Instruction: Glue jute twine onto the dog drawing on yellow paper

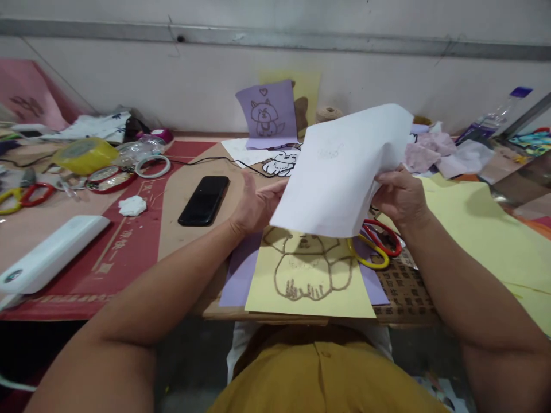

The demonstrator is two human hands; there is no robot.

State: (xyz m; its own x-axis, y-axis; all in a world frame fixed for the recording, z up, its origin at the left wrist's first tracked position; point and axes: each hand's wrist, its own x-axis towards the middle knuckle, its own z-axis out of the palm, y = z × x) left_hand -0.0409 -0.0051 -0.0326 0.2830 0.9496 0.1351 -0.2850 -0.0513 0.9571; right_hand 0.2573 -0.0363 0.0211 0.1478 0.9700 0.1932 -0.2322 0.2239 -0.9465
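A white sheet of paper [340, 172] is raised above the table, with faint marks on its face. Its right edge is pinched in my right hand [400, 195]. My left hand [256, 203] is beside the sheet's lower left edge, thumb raised and fingers stretched out, the fingertips partly hidden behind the paper. Below lies a yellow sheet [310, 307] with a brown-outlined animal drawing, its top covered by the white sheet. It rests on purple paper [239, 281]. Scissors with red and yellow handles [379, 246] lie near my right hand, blades hidden.
A black phone [204, 201] and a white device [55, 252] lie to the left, with yellow tape [85, 156] behind. At the back stands a purple drawing [269, 115] beside a twine ball [328, 113]. Yellow paper [477, 229] and crumpled paper [430, 149] are at right.
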